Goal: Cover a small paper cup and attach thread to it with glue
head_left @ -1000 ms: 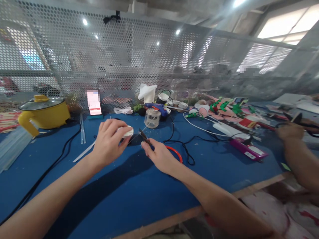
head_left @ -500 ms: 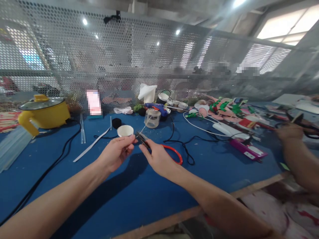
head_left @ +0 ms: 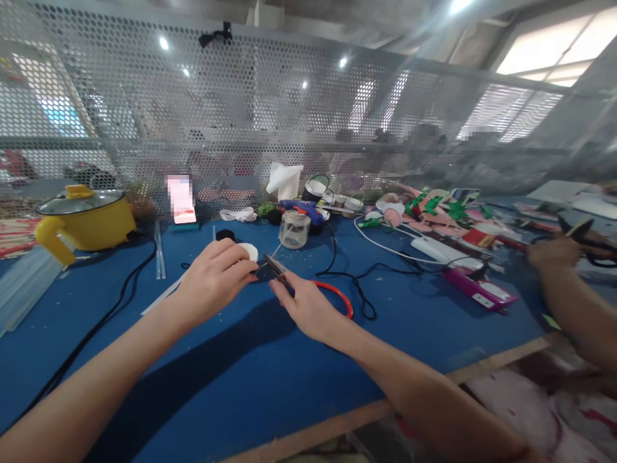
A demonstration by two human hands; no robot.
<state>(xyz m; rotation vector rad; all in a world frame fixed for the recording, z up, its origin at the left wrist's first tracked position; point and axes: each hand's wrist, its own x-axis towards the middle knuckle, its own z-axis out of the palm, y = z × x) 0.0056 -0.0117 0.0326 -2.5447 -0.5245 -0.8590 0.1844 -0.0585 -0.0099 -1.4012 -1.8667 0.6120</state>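
My left hand (head_left: 214, 273) is closed in a pinch, knuckles up, on one end of a thin wire-like strand (head_left: 281, 243). That strand slants up past the tool's tip, in front of a clear jar (head_left: 294, 231). In my right hand (head_left: 308, 305) is a dark-jawed tool that looks like pliers (head_left: 276, 265), its tip close to my left fingertips. A red looped handle (head_left: 343, 297) shows beyond my right hand; whether it belongs to this tool I cannot tell. Behind my left fingers stands a small white cup (head_left: 249, 251), partly hidden, beside a black round piece (head_left: 225, 235).
A yellow pot (head_left: 91, 222) and clear strips (head_left: 24, 283) lie left. A phone (head_left: 181, 199) stands at the back, near a blue glue gun (head_left: 308, 211). Black cords cross the blue table (head_left: 231, 399). Right are a purple power strip (head_left: 482, 292) and another person's hand (head_left: 554, 254) with scissors.
My left hand has turned over from palm inward to knuckles up, now covering part of the white cup and the white strip. My right hand and its tool have barely moved.
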